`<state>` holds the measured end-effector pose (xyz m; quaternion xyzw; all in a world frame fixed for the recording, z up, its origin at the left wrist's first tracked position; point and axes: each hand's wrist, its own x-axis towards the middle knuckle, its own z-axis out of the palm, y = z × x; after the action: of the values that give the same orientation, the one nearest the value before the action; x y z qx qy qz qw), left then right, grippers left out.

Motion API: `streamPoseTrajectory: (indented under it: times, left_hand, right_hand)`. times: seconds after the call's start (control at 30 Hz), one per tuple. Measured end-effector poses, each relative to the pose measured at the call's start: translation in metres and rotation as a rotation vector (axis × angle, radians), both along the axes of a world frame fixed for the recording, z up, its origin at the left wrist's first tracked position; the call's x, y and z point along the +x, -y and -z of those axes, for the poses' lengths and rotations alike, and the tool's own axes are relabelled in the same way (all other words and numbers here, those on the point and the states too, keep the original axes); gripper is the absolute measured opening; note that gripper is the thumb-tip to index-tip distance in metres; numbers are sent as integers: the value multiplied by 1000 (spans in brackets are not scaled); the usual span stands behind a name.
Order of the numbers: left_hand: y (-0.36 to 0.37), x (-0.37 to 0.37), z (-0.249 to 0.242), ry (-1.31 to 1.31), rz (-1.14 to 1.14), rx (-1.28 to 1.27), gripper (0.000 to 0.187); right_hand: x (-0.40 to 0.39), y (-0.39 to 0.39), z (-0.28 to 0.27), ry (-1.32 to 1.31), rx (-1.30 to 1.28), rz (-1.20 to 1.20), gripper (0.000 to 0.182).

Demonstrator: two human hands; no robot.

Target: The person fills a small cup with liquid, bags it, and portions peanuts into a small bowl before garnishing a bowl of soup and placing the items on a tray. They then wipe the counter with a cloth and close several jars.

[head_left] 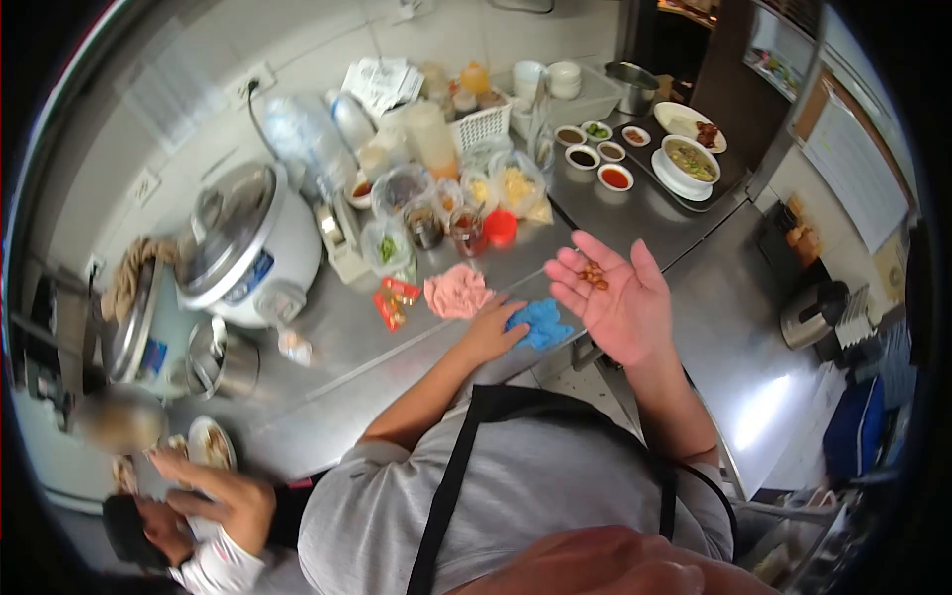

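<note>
My right hand point(623, 302) is held palm up over the counter edge, its fingers spread, with several small brown peanut-like pieces point(594, 276) lying on the palm near the fingers. Lower and to the left, my left hand point(493, 331) rests on the steel counter point(347, 347) with its fingertips on the edge of a crumpled blue cloth point(540, 324). A pink cloth point(457, 292) lies just beyond that hand, beside red and yellow packets point(394, 302). Behind them stand a jar with dark red contents point(467, 231) and a red lid point(500, 228).
A large rice cooker point(248, 243) stands at the left. On the right, a dark tray point(684, 183) holds a soup bowl point(691, 160) and an oval plate point(687, 124), near small sauce bowls point(615, 178). At the lower left is another person point(213, 516).
</note>
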<state>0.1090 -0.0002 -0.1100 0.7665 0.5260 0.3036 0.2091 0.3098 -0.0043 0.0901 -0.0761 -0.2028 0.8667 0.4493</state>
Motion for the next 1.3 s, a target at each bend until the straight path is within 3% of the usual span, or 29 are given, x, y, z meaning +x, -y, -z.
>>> streamPoseTrajectory:
  times: [0.1,0.17,0.2,0.23,0.27,0.33,0.43,0.47,0.57,0.6,0.67,0.7,0.73,0.8,0.9,0.97,1.03,1.13,1.23,1.3]
  left_hand:
    - [-7,-25,-42,133,23,-97,49]
    - [-32,-47,-10,441,-83,-218,51]
    - [-42,-59,-1,598,-144,-279,52]
    - [-27,-57,-62,491,-369,-245,58]
    - [-42,-74,-46,424,-469,-92,61]
    - [-84,-110,21,292,-653,191,66]
    - [-114,-134,37,257,-836,206,71]
    - [-117,-135,32,230,-865,187,72]
    - [-125,-132,16,180,-864,100,70]
    - [-129,-130,13,159,-891,101,70]
    - [-130,-127,9,215,-895,151,74]
    - [-129,-122,2,191,-945,94,76]
    - [-126,-116,-7,164,-999,35,77]
    - [-131,-112,-10,125,-1063,-16,79]
    - [-141,-118,1,80,-1124,-57,81]
    - [-146,-121,3,90,-1137,-104,83]
    - [-148,-124,0,126,-1131,-94,83]
    - [-142,-130,2,182,-1094,99,83]
    - [-129,-141,-12,590,-654,264,75]
    - [-101,-129,-50,693,-526,205,68]
  right_hand:
    - [-27,33,-75,-128,258,-115,63]
    - [-34,57,-106,-163,606,-317,63]
    - [-39,66,-112,-172,711,-306,68]
    - [-44,76,-118,-184,814,-290,73]
    - [-51,88,-117,-247,827,-160,84]
    - [-60,111,-120,-286,708,16,89]
    - [-65,118,-127,-246,553,106,70]
    - [-67,95,-126,-249,660,99,64]
    - [-50,29,-96,154,687,-73,43]
    - [-47,4,-62,239,742,5,36]
    - [-43,-35,11,797,688,131,32]
    - [-44,-57,78,1144,792,191,37]
    - [-35,-70,130,1519,822,55,54]
    - [-33,-70,201,1776,1018,67,58]
    - [-46,-52,227,1927,1242,122,51]
    - [-46,-66,244,1669,1119,42,39]
    - [-43,-70,214,1636,900,-20,28]
    - [-35,-84,181,1537,849,28,19]
    - [-37,-96,152,1299,632,129,16]
    - [-41,-101,137,1081,431,151,15]
